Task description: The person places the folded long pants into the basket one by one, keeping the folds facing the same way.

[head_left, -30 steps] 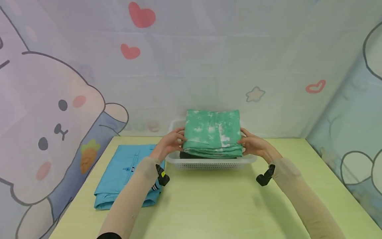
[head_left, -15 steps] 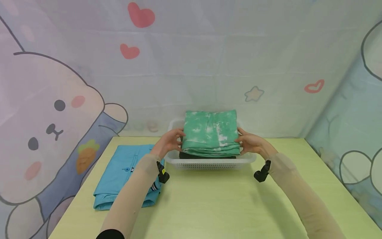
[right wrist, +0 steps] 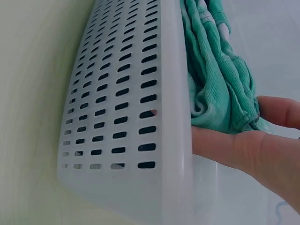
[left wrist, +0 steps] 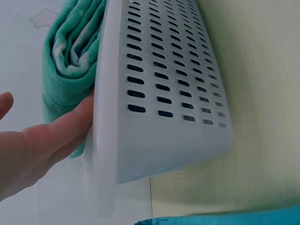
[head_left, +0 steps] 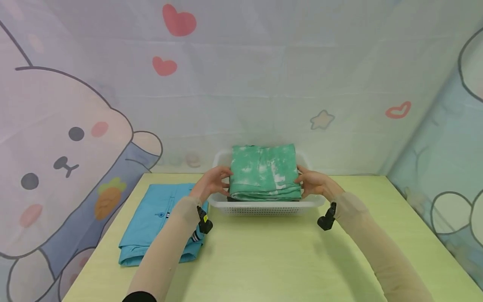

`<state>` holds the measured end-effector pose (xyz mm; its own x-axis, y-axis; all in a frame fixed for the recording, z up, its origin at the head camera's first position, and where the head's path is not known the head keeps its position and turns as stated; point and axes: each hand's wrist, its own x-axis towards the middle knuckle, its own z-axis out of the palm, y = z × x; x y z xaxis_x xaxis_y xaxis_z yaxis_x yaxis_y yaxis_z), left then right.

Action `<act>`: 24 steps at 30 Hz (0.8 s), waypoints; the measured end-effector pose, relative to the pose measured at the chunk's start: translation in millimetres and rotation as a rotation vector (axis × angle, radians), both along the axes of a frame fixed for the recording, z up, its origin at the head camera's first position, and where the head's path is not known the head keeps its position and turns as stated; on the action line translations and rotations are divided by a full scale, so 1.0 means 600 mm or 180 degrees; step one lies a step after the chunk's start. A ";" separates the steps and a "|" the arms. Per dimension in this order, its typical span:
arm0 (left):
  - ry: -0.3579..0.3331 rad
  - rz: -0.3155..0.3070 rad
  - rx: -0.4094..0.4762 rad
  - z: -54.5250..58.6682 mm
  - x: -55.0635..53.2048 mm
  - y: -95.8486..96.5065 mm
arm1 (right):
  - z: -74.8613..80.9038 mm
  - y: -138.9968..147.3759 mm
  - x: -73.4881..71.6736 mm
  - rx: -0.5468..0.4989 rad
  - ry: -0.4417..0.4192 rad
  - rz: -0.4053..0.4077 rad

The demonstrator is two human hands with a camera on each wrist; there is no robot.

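Folded green trousers (head_left: pixel 264 172) with white blotches rest in a white perforated basket (head_left: pixel 266 208) at the back of the table. My left hand (head_left: pixel 212 183) holds their left side, one digit reaching behind the basket rim against the cloth in the left wrist view. On the opposite side, my right hand (head_left: pixel 316 183) grips the edge, with digits on the cloth in the right wrist view. Something black (head_left: pixel 232 199) shows under the green stack. Folded blue trousers (head_left: pixel 151 222) lie on the table beside my left forearm.
The pale yellow-green table (head_left: pixel 264 260) carries the basket near its back edge. Behind it hangs a printed cloth backdrop (head_left: pixel 241 92) with a bear and hearts. Blue fabric (left wrist: pixel 225 216) shows at the bottom of the left wrist view.
The green trousers have moved down into the basket and slightly left, covering more of the black item. Both hands stay at their sides; the right one has shifted left. The blue trousers have stayed put.
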<state>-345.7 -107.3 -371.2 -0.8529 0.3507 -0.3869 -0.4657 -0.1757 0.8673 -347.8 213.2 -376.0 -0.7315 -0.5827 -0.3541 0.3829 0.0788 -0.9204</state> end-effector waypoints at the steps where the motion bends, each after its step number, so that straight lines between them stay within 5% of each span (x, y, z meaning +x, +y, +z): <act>1: 0.0000 0.0004 -0.0008 -0.001 0.000 0.000 | -0.001 -0.001 0.001 0.0008 0.0007 -0.0001; 24: 0.0013 -0.0144 -0.0307 -0.012 0.012 0.003 | -0.025 -0.011 0.014 0.0235 -0.0087 -0.0082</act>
<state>-338.2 -105.7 -378.2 -0.8387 0.3501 -0.4171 -0.4675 -0.0702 0.8812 -339.6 206.6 -390.8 -0.7353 -0.5353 -0.4156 0.4106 0.1359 -0.9016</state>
